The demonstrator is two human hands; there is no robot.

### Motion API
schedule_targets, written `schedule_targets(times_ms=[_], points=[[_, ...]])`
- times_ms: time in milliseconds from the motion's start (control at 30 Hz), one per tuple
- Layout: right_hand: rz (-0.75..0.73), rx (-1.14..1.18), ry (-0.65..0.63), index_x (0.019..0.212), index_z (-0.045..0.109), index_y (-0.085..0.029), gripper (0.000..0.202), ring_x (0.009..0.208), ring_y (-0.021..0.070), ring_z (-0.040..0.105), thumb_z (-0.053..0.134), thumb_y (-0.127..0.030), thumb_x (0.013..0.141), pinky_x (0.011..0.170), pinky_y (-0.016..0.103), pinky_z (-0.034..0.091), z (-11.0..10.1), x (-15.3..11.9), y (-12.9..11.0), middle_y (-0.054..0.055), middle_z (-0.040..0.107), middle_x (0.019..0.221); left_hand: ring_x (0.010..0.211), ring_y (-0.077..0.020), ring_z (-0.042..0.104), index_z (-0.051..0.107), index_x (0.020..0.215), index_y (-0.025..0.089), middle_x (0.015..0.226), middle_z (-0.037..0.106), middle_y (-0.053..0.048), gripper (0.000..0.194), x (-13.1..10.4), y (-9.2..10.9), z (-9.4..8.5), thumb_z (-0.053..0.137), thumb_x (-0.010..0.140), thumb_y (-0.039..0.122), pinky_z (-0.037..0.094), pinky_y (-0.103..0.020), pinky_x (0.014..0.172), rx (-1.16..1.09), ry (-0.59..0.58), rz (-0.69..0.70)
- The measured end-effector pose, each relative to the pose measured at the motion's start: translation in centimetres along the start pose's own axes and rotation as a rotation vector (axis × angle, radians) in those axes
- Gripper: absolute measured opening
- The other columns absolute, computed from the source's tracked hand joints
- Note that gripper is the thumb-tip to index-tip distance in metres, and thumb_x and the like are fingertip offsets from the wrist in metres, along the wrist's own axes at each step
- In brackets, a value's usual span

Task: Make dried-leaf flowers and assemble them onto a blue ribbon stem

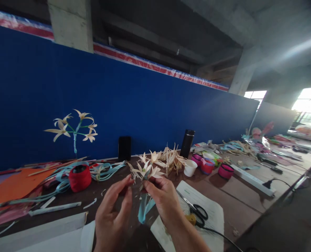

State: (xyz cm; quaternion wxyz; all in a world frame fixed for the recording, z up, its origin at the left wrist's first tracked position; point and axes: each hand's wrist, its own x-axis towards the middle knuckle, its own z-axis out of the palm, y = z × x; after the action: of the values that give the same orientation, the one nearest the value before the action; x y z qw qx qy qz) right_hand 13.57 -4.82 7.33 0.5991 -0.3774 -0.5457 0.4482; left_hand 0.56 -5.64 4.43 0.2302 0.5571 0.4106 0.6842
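Note:
In my right hand (pixel 165 199) a bunch of cream artificial flowers (pixel 146 169) is pinched by its stem, between thumb and fingers. A strip of light blue ribbon (pixel 142 210) hangs in a loop from the stem. My left hand (pixel 114 210) is just left of the bunch, thumb and index finger curved with a gap between them. Its fingertips are close to the petals; whether they touch is unclear. Black-handled scissors (pixel 197 211) lie on a paper sheet (pixel 214 217) beside my right forearm. Behind the bunch is a pile of dry cream petals (pixel 173 161).
At left stand a finished-looking flower spray (pixel 75 134) and a red roll (pixel 79 177) among blue ribbons. A phone (pixel 124 148) and black flask (pixel 187 143) stand by the blue partition (pixel 145 105). A white cup (pixel 190 168), pink rolls and a power strip (pixel 252 180) are to the right.

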Motion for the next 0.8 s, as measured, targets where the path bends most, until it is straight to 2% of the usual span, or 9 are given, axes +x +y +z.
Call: schedule_targets(times_ms=[100,200,300,467,667,800], points=[[0.016,-0.056,0.013,0.08,0.071,-0.013,0.019,0.064,0.0132,0.052,0.062,-0.029,0.077,0.06,0.022,0.04,-0.3,-0.1,0.1,0.002,0.061,0.07,0.087,-0.0183,0.062,0.065,0.105,0.025,0.098,0.067,-0.003,0.031,0.4,0.0,-0.1,0.065,0.075,0.033,0.048,-0.027,0.078,0.001,-0.031,-0.084],[0.041,-0.082,0.004,0.074,0.07,-0.012,0.017,0.061,0.0118,0.05,0.063,-0.028,0.075,0.057,0.022,0.038,-0.3,-0.3,0.4,0.0,0.058,0.064,0.078,-0.0153,0.061,0.061,0.112,0.024,0.088,0.066,-0.001,0.043,0.9,0.1,-0.1,0.068,0.072,0.037,0.05,-0.025,0.072,-0.074,-0.07,-0.196],[0.063,-0.099,-0.015,0.07,0.069,-0.013,0.016,0.058,0.0108,0.047,0.06,-0.025,0.075,0.055,0.021,0.036,0.0,-0.5,0.5,-0.001,0.056,0.062,0.08,-0.0149,0.062,0.054,0.121,0.024,0.092,0.067,-0.002,0.055,1.1,0.1,0.0,0.07,0.069,0.036,0.05,-0.026,0.075,-0.152,-0.093,-0.265],[0.076,-0.116,-0.006,0.055,0.064,-0.014,0.016,0.056,0.01,0.045,0.061,-0.02,0.07,0.052,0.02,0.033,0.7,-0.7,-0.3,-0.003,0.054,0.057,0.087,-0.0169,0.063,0.051,0.123,0.024,0.099,0.067,-0.004,0.057,1.2,0.1,0.1,0.07,0.07,0.035,0.049,-0.028,0.081,-0.197,-0.12,-0.282],[0.114,0.025,-0.063,0.069,0.072,-0.014,0.013,0.057,0.0107,0.049,0.066,-0.025,0.071,0.056,0.021,0.038,1.3,-0.5,-0.5,-0.001,0.06,0.059,0.082,-0.0159,0.062,0.049,0.126,0.023,0.092,0.067,-0.003,0.061,1.5,1.0,-0.1,0.071,0.07,0.032,0.051,-0.026,0.075,-0.283,-0.081,-0.309],[0.237,0.163,0.016,0.071,0.071,-0.013,0.017,0.056,0.0105,0.054,0.072,-0.029,0.066,0.058,0.022,0.042,1.3,-0.3,0.0,0.001,0.063,0.063,0.089,-0.0165,0.062,0.045,0.128,0.025,0.095,0.066,-0.003,0.062,1.5,1.2,-0.2,0.07,0.072,0.031,0.05,-0.026,0.077,-0.38,-0.061,-0.296]])
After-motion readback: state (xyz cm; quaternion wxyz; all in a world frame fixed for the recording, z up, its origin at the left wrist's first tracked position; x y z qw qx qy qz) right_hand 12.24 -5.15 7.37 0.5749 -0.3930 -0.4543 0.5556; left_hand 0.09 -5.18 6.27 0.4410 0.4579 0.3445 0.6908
